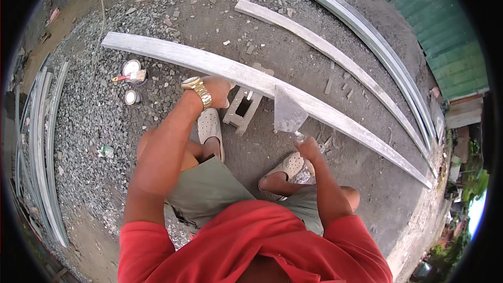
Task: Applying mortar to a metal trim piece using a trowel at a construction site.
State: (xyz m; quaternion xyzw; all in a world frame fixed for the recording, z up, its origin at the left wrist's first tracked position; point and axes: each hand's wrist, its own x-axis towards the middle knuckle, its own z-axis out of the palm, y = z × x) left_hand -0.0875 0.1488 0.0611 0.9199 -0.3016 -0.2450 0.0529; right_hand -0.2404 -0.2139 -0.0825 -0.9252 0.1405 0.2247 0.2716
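A long pale metal beam (173, 56), streaked with white, lies crosswise before me and rests over a grey hollow concrete block (242, 112). My left hand (217, 90), below a gold wristwatch (199, 90), is closed at the beam's near edge; its fingers are partly hidden. The handle of a trowel (289, 111) is in my closed right hand (309, 148). The trowel's broad grey blade points away from me, its far edge against the beam's near side.
Left on the gravel stand two small cans (132, 97), with a red-handled paintbrush (131, 77) across the larger. A second pale beam (314, 36) and longer metal channels (361, 23) lie beyond. More metal lengths (42, 141) lie far left. A green corrugated fence (435, 26) stands far right.
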